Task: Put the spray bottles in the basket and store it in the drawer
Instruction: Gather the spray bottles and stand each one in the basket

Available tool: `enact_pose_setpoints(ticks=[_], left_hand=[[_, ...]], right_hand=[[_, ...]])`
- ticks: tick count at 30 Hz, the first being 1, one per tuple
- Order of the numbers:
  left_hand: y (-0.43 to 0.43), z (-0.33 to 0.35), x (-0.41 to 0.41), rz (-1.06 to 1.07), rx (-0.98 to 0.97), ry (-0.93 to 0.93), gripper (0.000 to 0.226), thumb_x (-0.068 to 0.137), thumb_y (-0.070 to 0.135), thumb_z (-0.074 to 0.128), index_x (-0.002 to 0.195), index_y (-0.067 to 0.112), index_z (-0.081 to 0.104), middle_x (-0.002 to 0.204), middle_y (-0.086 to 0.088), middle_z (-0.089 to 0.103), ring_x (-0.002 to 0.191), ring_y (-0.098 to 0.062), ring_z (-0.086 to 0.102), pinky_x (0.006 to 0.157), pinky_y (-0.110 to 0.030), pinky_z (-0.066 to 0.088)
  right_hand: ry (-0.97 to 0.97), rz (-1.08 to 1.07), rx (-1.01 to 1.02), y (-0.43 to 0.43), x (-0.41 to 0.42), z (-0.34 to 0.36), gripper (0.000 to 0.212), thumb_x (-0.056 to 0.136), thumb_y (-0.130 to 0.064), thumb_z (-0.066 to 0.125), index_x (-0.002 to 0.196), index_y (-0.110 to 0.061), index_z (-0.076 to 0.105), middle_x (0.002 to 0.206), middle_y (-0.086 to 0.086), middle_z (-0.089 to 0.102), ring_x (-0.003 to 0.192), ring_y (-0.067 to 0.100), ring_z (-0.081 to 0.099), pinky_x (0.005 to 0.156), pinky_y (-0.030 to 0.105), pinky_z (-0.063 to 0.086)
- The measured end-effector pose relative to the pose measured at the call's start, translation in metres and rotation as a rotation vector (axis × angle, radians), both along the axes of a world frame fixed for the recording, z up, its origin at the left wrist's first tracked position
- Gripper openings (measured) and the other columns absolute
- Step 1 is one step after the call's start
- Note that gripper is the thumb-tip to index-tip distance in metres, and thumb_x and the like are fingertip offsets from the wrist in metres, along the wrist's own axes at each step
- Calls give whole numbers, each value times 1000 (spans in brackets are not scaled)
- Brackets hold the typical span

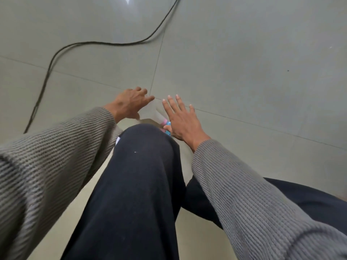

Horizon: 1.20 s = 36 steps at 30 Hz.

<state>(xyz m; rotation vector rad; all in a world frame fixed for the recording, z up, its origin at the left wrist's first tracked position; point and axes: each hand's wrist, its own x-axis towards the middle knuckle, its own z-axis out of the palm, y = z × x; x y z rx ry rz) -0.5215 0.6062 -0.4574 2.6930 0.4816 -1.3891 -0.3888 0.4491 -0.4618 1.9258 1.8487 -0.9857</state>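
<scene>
We kneel on the grey tiled floor (244, 62), one knee in black trousers (142, 156) raised between our grey ribbed sleeves (56, 156). Our left hand (129, 105) reaches forward with loosely spread fingers (144, 91), holding nothing; our right hand (181, 119) is flat and splayed, its fingertips (177, 97) pointing away from us, also empty. Just under the right palm and beside its thumb, a small patch of pink and blue plastic (166, 126) peeks out, which we take to be the spray bottles; between the two hands, beneath the left fingers, a pale translucent edge (158, 114) shows, possibly the basket's rim, though the knee hides most of it and we cannot tell. No drawer is in view. We judge the bottles light, rigid and smooth, perhaps slippery if wet, so we would take each round the body below the trigger head rather than by the nozzle. The basket, if thin plastic, may flex, so we would grip both its sides. A black cable (50, 62) lies well beyond the left fingers.
</scene>
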Motion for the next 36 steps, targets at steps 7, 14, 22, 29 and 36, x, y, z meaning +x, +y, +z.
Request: enact_pose_setpoints(ticks=[7, 14, 22, 29, 36], left_hand=[[-25, 93, 21, 322, -71, -152, 93, 74, 51, 79, 146, 17, 32, 136, -20, 45, 116, -36, 51, 88, -49, 53], [-115, 229, 64, 713, -392, -303, 94, 72, 63, 74, 147, 20, 37, 140, -16, 51, 126, -33, 50, 104, -41, 41], [-253, 349, 133, 902, -935, -227, 72, 73, 61, 71, 133, 24, 54, 125, 2, 66, 114, -18, 63, 104, -45, 49], [-335, 394, 210, 1131, -1584, 382, 78, 70, 74, 65, 130, 25, 60, 120, -12, 65, 109, -31, 63, 94, -45, 54], [-426, 415, 294, 778, -1173, 132, 27, 103, 47, 36, 96, 55, 61, 104, 30, 54, 101, 15, 49, 63, -2, 45]], right_hand=[[243, -670, 13, -43, 11, 99, 68, 95, -26, 59, 153, -16, 25, 157, 11, 27, 143, 31, 31, 108, 49, 42], [410, -1997, 301, -110, 38, 249, 56, 92, -28, 64, 139, -4, 45, 144, 13, 42, 139, 26, 35, 114, 43, 37], [671, -2389, 370, -239, 78, 389, 47, 90, -60, 60, 125, -29, 56, 119, -5, 64, 110, 18, 64, 91, 42, 54], [965, -2447, 783, -346, 127, 466, 18, 94, -43, 62, 105, -39, 75, 111, -5, 76, 98, 11, 71, 87, 40, 56], [719, -2526, 1098, -435, 153, 489, 22, 94, -21, 68, 112, -31, 73, 106, -12, 75, 98, 5, 68, 87, 26, 52]])
